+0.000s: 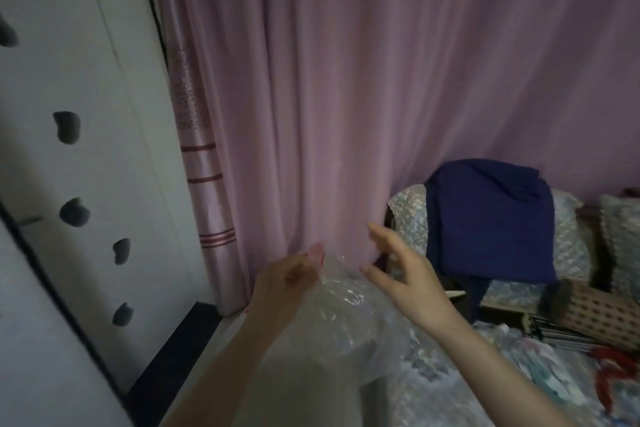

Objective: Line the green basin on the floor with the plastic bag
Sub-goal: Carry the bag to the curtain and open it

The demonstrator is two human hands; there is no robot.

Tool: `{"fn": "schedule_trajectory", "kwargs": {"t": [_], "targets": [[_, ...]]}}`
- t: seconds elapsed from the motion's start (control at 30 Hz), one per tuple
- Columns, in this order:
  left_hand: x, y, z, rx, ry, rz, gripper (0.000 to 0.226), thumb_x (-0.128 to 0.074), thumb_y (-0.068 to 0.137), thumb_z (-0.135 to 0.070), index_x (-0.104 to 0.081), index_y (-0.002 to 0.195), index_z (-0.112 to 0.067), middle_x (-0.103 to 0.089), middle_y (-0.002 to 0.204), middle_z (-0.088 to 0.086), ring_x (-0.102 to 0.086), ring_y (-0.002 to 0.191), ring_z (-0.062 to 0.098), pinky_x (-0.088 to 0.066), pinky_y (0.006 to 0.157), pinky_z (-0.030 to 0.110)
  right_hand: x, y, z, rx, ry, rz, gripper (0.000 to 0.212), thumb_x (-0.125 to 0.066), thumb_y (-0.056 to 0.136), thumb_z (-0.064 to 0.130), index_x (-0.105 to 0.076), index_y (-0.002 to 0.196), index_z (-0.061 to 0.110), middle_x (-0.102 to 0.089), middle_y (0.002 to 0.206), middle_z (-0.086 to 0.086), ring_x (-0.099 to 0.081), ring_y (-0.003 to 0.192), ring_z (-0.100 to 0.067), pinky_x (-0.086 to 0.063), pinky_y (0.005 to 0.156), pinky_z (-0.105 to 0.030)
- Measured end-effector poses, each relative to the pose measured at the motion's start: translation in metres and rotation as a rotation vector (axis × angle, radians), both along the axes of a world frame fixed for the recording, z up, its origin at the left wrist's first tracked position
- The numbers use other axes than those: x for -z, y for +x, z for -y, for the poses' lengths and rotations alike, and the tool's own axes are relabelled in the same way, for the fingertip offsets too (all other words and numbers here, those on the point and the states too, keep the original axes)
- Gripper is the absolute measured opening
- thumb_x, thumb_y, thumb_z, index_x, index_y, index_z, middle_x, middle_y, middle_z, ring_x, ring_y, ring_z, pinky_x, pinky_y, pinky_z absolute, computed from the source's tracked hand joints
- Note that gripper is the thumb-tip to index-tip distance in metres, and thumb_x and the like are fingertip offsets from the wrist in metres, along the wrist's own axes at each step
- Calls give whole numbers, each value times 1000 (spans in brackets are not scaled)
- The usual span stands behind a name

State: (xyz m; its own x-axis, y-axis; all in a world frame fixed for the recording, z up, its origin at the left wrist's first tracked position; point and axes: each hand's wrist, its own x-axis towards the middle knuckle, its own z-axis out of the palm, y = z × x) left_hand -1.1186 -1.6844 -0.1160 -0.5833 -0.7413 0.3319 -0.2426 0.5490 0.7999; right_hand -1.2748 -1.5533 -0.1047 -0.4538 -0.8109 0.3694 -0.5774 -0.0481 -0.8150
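A clear, crinkled plastic bag [343, 319] hangs in front of me, low in the middle of the view. My left hand [289, 279] pinches its top edge between thumb and fingers. My right hand [398, 270] hovers just right of the bag's top with its fingers spread apart, and I cannot tell whether they touch the plastic. The green basin is not in sight.
A pink curtain [346, 97] fills the background. A white wall with dark blotches [69, 128] stands at the left. At the right, a chair holds a dark blue cloth [491, 222]. Plastic wrapping, a patterned roll [595, 315] and a red item [613, 371] lie at the lower right.
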Motion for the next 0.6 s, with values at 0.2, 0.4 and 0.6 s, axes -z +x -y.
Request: {"fn": "schedule_trajectory", "kwargs": {"t": [0.2, 0.4, 0.6], "targets": [[2, -83, 142, 226, 130, 44, 34, -66, 78, 4, -66, 69, -28, -64, 55, -31, -53, 57, -19, -42, 59, -1, 42, -112, 148, -8, 260, -57, 81, -70, 82, 28, -21, 146, 21, -35, 148, -2, -35, 135, -17, -31, 114, -36], [11, -160, 293, 231, 122, 173, 26, -64, 78, 7, -68, 83, -18, -69, 58, -28, -61, 62, -15, -46, 61, 4, 91, -208, 293, 34, 369, 81, 20, -63, 86, 8, -64, 69, 17, -71, 92, -19, -64, 88, -20, -43, 76, -21], [48, -220, 407, -270, 212, 3, 43, -77, 69, -30, -59, 108, -23, -61, 113, 0, -59, 102, 20, -52, 90, 37, 107, -270, 418, 203, 339, -20, 13, -48, 93, 10, -54, 81, 11, -68, 75, -20, -63, 69, -30, -52, 68, -41]]}}
